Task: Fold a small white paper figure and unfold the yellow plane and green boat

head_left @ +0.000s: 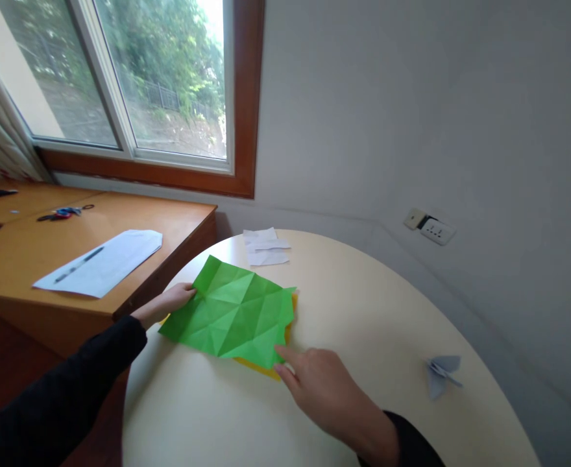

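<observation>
A green sheet of paper (237,308), marked with many crossing creases, lies spread out near the left side of the round table. Beneath it, yellow paper (261,370) shows along the lower and right edges. My left hand (176,297) grips the green sheet's left edge, its fingertips partly hidden at the paper. At the lower right corner, my right hand (317,383) pinches the green sheet between thumb and index finger.
White paper pieces (267,246) lie at the round table's (373,305) back edge. A folded grey paper figure (442,375) sits at the right. On the wooden desk (115,207) are white sheets (124,253), a pen (78,264) and scissors (66,212).
</observation>
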{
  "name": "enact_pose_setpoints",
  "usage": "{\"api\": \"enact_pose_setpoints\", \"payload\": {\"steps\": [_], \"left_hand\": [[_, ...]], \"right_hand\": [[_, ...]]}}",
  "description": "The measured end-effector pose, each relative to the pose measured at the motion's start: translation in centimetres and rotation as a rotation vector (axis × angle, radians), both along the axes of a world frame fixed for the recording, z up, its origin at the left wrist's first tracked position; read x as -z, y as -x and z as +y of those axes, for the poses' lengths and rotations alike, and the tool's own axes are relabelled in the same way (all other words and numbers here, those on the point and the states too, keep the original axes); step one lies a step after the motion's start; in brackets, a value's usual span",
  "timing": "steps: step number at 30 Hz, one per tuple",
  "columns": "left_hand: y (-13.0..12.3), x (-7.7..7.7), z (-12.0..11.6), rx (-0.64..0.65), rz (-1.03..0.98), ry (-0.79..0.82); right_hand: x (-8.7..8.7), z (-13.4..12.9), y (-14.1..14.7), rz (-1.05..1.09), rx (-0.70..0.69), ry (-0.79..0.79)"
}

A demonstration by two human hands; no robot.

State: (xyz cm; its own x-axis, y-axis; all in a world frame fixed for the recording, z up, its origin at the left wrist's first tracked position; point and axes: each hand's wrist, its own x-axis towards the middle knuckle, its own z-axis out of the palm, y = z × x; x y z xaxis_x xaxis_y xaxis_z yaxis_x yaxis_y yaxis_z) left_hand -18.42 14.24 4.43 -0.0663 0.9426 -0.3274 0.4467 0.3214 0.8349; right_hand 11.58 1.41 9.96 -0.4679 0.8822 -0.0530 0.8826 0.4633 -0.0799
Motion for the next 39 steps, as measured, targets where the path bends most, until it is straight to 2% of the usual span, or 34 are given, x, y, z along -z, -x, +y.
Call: {"api": "enact_pose_setpoints", "payload": {"steps": [2, 4, 7, 10, 13, 18, 22, 25, 30, 36, 39], "left_hand": [[0.1, 0.0, 0.4, 0.055, 0.016, 0.014], [0.0, 0.1, 0.8, 0.076, 0.019, 0.012], [-0.2, 0.1, 1.0, 0.092, 0.043, 0.024], [-0.4, 0.1, 1.2, 0.128, 0.048, 0.036], [-0.2, 0.2, 1.3, 0.173, 0.020, 0.045], [0.3, 0.3, 1.8, 0.180, -0.119, 0.176], [0.9, 0.5, 2.3, 0.177, -0.232, 0.309], [1.4, 0.7, 2.8, 0.192, -0.227, 0.317], [1.7, 0.9, 3.7, 0.216, 0.052, 0.217], [1.0, 0.9, 4.2, 0.322, 0.575, 0.031], [0.4, 0.3, 3.8, 0.377, 0.836, -0.022]], "right_hand": [[-2.5, 0.8, -0.2, 0.053, 0.027, 0.013], [-4.2, 1.9, 0.2, 0.137, 0.039, -0.021], [-4.8, 4.2, 1.6, 0.235, -0.041, -0.045], [-3.3, 6.6, 3.1, 0.247, -0.150, 0.074], [-0.9, 8.4, 3.8, 0.200, -0.255, 0.304], [2.3, 9.3, 4.0, 0.117, -0.215, 0.578], [4.5, 8.9, 4.0, 0.084, -0.192, 0.634], [5.7, 8.7, 3.8, 0.075, -0.209, 0.637], [6.3, 8.9, 3.5, 0.072, -0.221, 0.642], [6.5, 9.0, 3.6, 0.051, -0.215, 0.650], [6.5, 9.0, 3.6, 0.042, -0.214, 0.657]]}}
